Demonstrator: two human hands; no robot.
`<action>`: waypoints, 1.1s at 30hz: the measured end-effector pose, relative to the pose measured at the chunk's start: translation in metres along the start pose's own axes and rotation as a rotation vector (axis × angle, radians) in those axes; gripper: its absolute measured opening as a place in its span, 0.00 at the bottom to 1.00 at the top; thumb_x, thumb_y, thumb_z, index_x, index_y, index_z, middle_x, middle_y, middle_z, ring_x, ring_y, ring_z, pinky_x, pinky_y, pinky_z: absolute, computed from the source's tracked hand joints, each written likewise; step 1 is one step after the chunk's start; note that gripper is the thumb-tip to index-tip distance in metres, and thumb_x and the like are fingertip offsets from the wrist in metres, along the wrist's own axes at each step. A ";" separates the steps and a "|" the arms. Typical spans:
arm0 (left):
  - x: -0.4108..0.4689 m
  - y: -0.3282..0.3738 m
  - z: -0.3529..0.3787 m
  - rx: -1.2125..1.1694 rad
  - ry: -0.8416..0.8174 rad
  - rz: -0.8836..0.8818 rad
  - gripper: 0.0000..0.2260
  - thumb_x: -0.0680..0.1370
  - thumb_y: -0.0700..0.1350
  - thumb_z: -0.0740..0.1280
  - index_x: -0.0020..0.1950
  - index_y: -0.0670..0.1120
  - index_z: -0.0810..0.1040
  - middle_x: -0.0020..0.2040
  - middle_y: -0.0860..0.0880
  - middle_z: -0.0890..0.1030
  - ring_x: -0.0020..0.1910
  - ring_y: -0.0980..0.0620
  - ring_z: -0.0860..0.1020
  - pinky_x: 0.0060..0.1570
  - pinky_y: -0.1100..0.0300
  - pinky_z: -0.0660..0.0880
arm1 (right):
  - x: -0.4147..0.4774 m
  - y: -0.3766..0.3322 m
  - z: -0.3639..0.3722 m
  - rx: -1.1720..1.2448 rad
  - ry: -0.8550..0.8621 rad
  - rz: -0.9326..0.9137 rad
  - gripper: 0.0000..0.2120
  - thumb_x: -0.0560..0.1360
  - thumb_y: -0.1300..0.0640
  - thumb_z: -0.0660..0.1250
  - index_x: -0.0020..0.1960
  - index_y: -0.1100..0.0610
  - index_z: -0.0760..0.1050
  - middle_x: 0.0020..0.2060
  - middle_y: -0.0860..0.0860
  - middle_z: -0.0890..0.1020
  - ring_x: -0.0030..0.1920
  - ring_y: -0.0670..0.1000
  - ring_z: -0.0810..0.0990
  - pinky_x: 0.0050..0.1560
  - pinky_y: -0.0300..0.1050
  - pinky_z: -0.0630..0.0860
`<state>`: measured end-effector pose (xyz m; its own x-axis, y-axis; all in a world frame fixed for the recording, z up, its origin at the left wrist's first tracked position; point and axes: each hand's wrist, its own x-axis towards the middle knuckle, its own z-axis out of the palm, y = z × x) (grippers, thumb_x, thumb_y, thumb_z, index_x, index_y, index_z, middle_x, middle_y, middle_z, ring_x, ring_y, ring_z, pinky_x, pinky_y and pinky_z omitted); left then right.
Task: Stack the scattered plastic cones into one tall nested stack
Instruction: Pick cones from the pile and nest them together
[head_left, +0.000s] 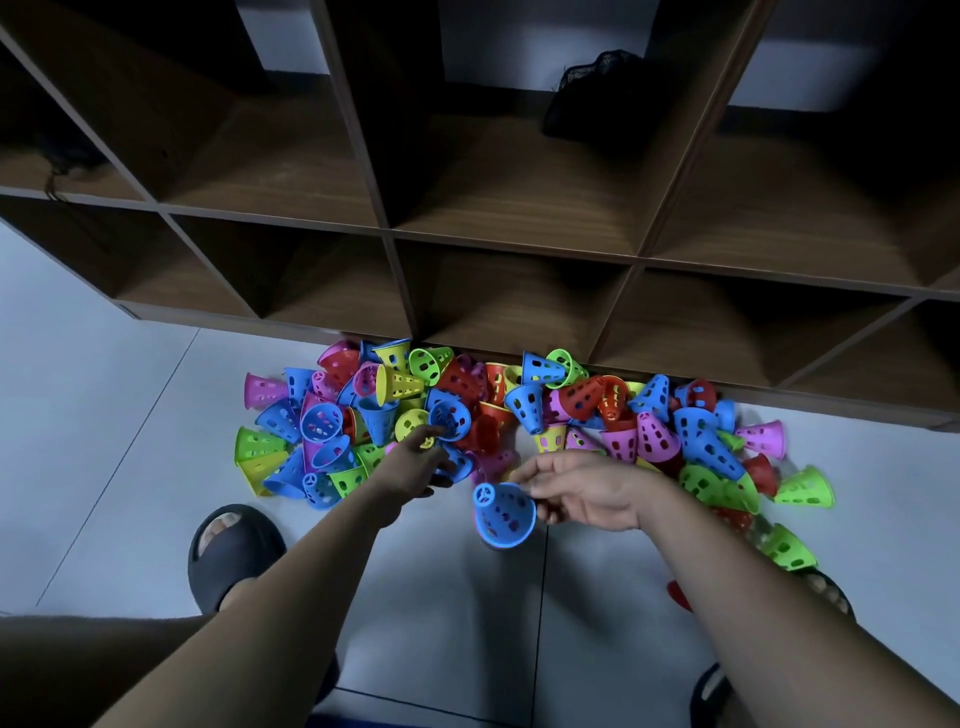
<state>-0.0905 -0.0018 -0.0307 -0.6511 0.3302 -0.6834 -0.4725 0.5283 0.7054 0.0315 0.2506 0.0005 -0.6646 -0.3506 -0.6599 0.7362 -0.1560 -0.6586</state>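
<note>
Dozens of small plastic cones (582, 397) lie jumbled in one loose heap on a pale tiled floor (130, 415), right against the foot of a dark wooden shelf unit (514, 239). No stack shows; the cones lie on their sides or tipped at all angles, some partly nested in others. They are too many and too overlapped to count exactly. Each is a stubby tapered cup with oval holes through its wall and a narrow closed tip, in blue, green, yellow, red, orange and pink-purple.

The shelf unit shows two rows of open square compartments. One upper compartment, right of centre, holds a black mesh bundle (592, 98) resting on its floor. No cones are seen in any compartment.

Two bare hands reach in from below. The right hand (587, 493) holds one blue cone (504, 514) at its fingertips, just in front of the heap, wide rim toward the viewer. The left hand (415, 460) stretches into the heap's middle, fingertips at another blue cone (451, 420); whether it grips anything cannot be told. One black sandal (234, 556) on a foot stands on the floor at lower left.
</note>
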 end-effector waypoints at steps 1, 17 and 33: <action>0.006 -0.002 0.000 0.013 0.004 0.000 0.14 0.85 0.45 0.63 0.69 0.59 0.75 0.54 0.45 0.87 0.47 0.48 0.87 0.49 0.51 0.79 | 0.002 0.003 -0.001 -0.021 0.004 0.014 0.06 0.82 0.64 0.68 0.59 0.60 0.77 0.44 0.56 0.81 0.38 0.50 0.79 0.39 0.43 0.73; 0.053 -0.013 0.010 0.428 0.121 -0.011 0.19 0.82 0.44 0.65 0.73 0.52 0.77 0.52 0.44 0.86 0.47 0.45 0.87 0.50 0.46 0.86 | 0.075 -0.010 -0.046 -0.933 0.733 -0.145 0.08 0.78 0.56 0.67 0.52 0.44 0.77 0.59 0.44 0.77 0.53 0.52 0.82 0.55 0.53 0.80; 0.066 -0.005 0.006 0.484 0.090 0.006 0.18 0.83 0.43 0.63 0.72 0.53 0.79 0.61 0.45 0.83 0.52 0.46 0.86 0.53 0.49 0.85 | 0.112 -0.107 -0.061 -1.988 0.391 0.017 0.25 0.81 0.62 0.65 0.76 0.49 0.69 0.76 0.53 0.65 0.71 0.61 0.70 0.65 0.57 0.76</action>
<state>-0.1276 0.0225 -0.0804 -0.7122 0.2767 -0.6452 -0.1521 0.8364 0.5266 -0.1299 0.2846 -0.0250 -0.8477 -0.1193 -0.5169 -0.2106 0.9700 0.1216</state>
